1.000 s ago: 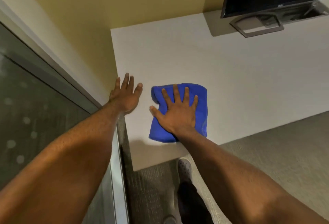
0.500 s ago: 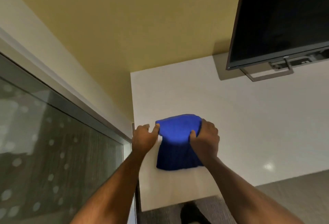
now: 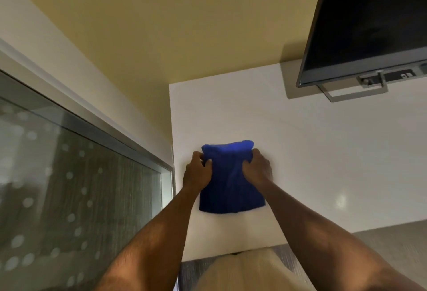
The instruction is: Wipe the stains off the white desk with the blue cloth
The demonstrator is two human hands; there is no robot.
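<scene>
The blue cloth [image 3: 228,182] lies folded on the white desk [image 3: 312,152], close to the desk's left edge. My left hand [image 3: 197,173] pinches the cloth's left side near its far corner. On the opposite side my right hand [image 3: 257,168] grips the cloth's right edge, fingers curled into the fabric. The far part of the cloth is bunched and lifted slightly between the two hands. No stains show on the desk surface from here.
A dark monitor [image 3: 369,25] on a grey stand [image 3: 355,93] sits at the desk's back right. A yellow wall [image 3: 184,25] runs behind the desk. A glass panel [image 3: 69,186] with a metal frame borders the desk on the left. Grey carpet [image 3: 392,240] lies below.
A second ago both hands lay flat, the right on the cloth and the left on the desk. Both have since closed on the cloth's sides and bunched its far edge.
</scene>
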